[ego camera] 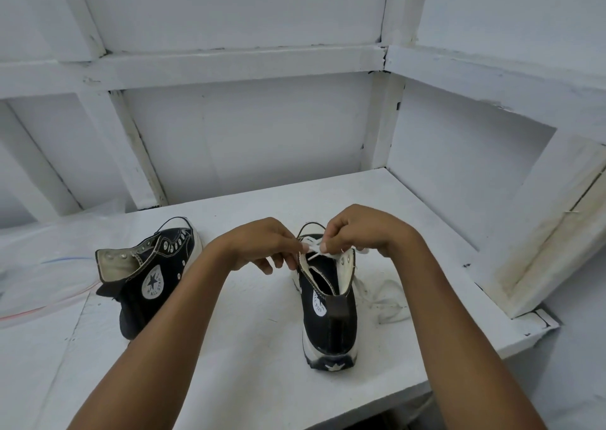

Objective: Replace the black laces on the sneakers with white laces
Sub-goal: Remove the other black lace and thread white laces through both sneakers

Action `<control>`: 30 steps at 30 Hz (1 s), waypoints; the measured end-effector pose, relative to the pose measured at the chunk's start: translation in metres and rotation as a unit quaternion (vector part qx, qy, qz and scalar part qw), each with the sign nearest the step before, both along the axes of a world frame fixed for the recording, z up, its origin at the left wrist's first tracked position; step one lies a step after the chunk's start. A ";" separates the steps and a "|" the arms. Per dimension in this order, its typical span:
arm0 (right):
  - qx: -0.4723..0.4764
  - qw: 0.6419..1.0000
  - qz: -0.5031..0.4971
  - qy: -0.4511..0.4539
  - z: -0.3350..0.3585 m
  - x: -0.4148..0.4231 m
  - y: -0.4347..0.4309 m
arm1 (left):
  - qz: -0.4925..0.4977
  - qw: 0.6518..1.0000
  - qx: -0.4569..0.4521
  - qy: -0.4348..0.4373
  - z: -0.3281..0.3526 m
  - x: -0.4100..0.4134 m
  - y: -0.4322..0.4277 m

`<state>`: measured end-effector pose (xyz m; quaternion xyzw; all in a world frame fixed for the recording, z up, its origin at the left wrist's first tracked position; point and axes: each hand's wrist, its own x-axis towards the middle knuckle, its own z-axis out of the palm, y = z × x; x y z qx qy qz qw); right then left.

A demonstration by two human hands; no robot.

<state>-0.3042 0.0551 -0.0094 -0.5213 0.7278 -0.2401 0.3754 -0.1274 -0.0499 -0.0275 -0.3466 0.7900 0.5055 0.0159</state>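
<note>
A black high-top sneaker (pixel 329 318) stands upright on the white table (pixel 249 370), heel toward me, with a white lace (pixel 316 249) threaded across its upper eyelets. My left hand (pixel 262 244) and my right hand (pixel 357 231) meet above its tongue, and each pinches the white lace between thumb and fingertips. Loose white lace (pixel 387 301) trails on the table to the right of this shoe. A second black high-top sneaker (pixel 147 272) lies tilted on its side to the left, its eyelets showing no lace.
A white wall with raised framing rises behind the table. A white boxed ledge (pixel 541 249) stands at the right. Clear plastic sheeting (pixel 39 259) with red and blue lines under it covers the table's left part. The table's front edge runs close below the upright shoe.
</note>
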 end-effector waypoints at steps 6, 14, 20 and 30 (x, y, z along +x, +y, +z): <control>-0.009 1.000 -0.014 -0.007 -0.007 0.005 -0.005 | 0.015 1.000 0.008 0.003 0.000 0.002 0.003; -0.016 0.999 -0.013 -0.030 -0.010 0.008 -0.006 | 0.026 0.999 0.017 0.015 -0.003 0.004 0.005; -0.013 0.999 -0.014 -0.027 -0.012 0.012 -0.010 | -0.025 0.999 -0.042 -0.008 -0.008 0.007 0.000; 0.010 0.999 -0.034 -0.003 -0.005 0.000 0.003 | 0.099 0.967 0.057 0.229 -0.002 0.018 -0.008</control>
